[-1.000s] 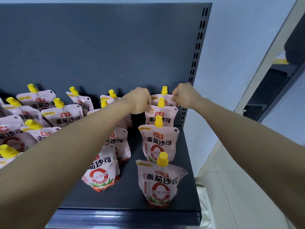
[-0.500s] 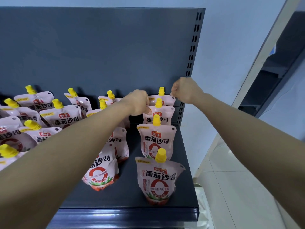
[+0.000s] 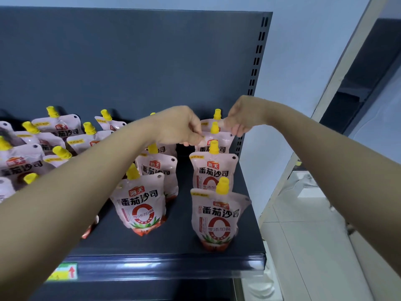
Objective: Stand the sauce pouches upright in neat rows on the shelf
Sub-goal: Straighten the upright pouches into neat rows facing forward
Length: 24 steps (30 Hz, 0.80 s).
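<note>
Pink sauce pouches with yellow caps stand on a dark shelf [image 3: 180, 235]. The right-hand row has several upright, with the front pouch [image 3: 218, 216] near the shelf edge. My left hand [image 3: 180, 124] pinches the top left corner of the third pouch back [image 3: 225, 140] in that row. My right hand [image 3: 245, 114] has curled fingers pinching its top right corner. Behind it the rearmost pouch [image 3: 208, 123] stands against the back panel. Another row [image 3: 141, 203] runs under my left forearm, which hides part of it.
More pouches [image 3: 58, 127] crowd the left side, some leaning. A slotted upright [image 3: 258, 51] closes the shelf's right end. A green and red price tag [image 3: 63, 271] sits on the front lip. To the right lie a pale tiled floor [image 3: 303, 224] and a dark frame.
My right hand has dropped from just above the rearmost pouch to the top right corner of the third pouch back. My left hand has stayed at its left corner.
</note>
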Tool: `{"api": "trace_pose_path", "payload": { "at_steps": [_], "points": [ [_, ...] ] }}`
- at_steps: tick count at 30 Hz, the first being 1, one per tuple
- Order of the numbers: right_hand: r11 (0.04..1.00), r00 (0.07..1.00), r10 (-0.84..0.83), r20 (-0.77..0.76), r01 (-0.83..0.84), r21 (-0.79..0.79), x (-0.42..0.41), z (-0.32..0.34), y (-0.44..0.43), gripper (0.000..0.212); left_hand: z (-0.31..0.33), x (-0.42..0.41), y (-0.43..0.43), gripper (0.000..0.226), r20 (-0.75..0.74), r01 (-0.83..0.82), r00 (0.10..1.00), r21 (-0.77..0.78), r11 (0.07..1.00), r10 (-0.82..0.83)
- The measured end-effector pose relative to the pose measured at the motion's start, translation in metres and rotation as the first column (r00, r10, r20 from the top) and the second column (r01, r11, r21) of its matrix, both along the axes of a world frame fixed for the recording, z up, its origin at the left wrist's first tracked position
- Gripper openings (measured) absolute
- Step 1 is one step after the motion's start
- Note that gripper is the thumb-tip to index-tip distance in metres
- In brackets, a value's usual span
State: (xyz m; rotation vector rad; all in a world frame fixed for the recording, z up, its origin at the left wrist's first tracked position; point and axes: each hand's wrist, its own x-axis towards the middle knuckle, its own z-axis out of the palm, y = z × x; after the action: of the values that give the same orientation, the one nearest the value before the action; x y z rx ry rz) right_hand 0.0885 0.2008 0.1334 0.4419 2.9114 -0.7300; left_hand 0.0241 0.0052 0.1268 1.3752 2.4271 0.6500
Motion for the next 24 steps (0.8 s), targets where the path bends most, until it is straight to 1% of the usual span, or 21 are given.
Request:
{"api": "trace_pose_path", "payload": {
  "at_steps": [2,5,6,7,8,9,10,11,12,13,14,15,17,19,22,24],
  "points": [
    [0.997,0.992,0.053,0.114,-0.046,-0.066,0.008,0.005,-0.004,0.043,0.001,0.008,-0.009,0.015,0.082,0.047,0.996,-0.024,0.999,-0.045],
    [0.988,0.957,0.125,0.263,-0.095,-0.124,0.018,0.006,-0.016,0.054,0.001,0.022,-0.016,0.018,0.199,0.165,0.97,-0.133,0.977,-0.137],
    [0.986,0.946,0.132,0.297,-0.094,-0.137,0.02,0.005,-0.02,0.056,-0.001,0.027,-0.016,0.025,0.222,0.195,0.962,-0.158,0.968,-0.157],
    [0.986,0.94,0.133,0.314,-0.092,-0.142,0.021,0.003,-0.024,0.052,-0.003,0.032,-0.017,0.037,0.252,0.215,0.953,-0.175,0.961,-0.168],
    [0.987,0.94,0.131,0.314,-0.093,-0.133,0.022,0.0,-0.027,0.043,-0.005,0.037,-0.018,0.048,0.273,0.234,0.946,-0.194,0.953,-0.177],
    [0.989,0.945,0.124,0.303,-0.094,-0.111,0.024,-0.003,-0.031,0.031,-0.008,0.041,-0.019,0.052,0.28,0.259,0.94,-0.217,0.941,-0.194],
    [0.994,0.952,0.104,0.288,-0.088,-0.067,0.027,-0.006,-0.035,0.017,-0.012,0.045,-0.019,0.047,0.274,0.292,0.935,-0.241,0.926,-0.224],
    [0.997,0.96,0.081,0.27,-0.082,-0.007,0.03,-0.009,-0.04,0.008,-0.017,0.047,-0.019,0.036,0.262,0.315,0.933,-0.26,0.913,-0.247],
    [0.995,0.964,0.058,0.261,-0.079,0.068,0.032,-0.012,-0.044,0.017,-0.022,0.05,-0.019,0.022,0.246,0.33,0.932,-0.273,0.904,-0.266],
    [0.987,0.966,0.04,0.255,-0.078,0.142,0.035,-0.015,-0.049,0.025,-0.027,0.053,-0.019,0.013,0.222,0.34,0.932,-0.272,0.9,-0.285],
    [0.975,0.968,0.028,0.25,-0.081,0.206,0.037,-0.019,-0.054,0.029,-0.033,0.056,-0.018,0.022,0.192,0.336,0.937,-0.266,0.903,-0.292],
    [0.968,0.972,0.013,0.233,-0.07,0.24,0.04,-0.022,-0.058,0.028,-0.038,0.059,-0.018,0.032,0.173,0.331,0.94,-0.25,0.91,-0.294],
    [0.968,0.978,-0.011,0.208,-0.042,0.248,0.045,-0.026,-0.062,0.021,-0.045,0.063,-0.02,0.035,0.15,0.327,0.942,-0.211,0.921,-0.3],
    [0.969,0.981,-0.021,0.192,-0.028,0.246,0.051,-0.026,-0.067,0.024,-0.047,0.064,-0.022,0.034,0.135,0.335,0.94,-0.199,0.921,-0.312],
    [0.968,0.985,-0.029,0.168,-0.014,0.249,0.055,-0.027,-0.07,0.026,-0.049,0.066,-0.026,0.039,0.161,0.333,0.938,-0.171,0.927,-0.307],
    [0.966,0.987,-0.038,0.156,-0.004,0.26,0.055,-0.027,-0.071,0.024,-0.051,0.066,-0.028,0.034,0.167,0.322,0.941,-0.166,0.932,-0.295]
  ]
}}
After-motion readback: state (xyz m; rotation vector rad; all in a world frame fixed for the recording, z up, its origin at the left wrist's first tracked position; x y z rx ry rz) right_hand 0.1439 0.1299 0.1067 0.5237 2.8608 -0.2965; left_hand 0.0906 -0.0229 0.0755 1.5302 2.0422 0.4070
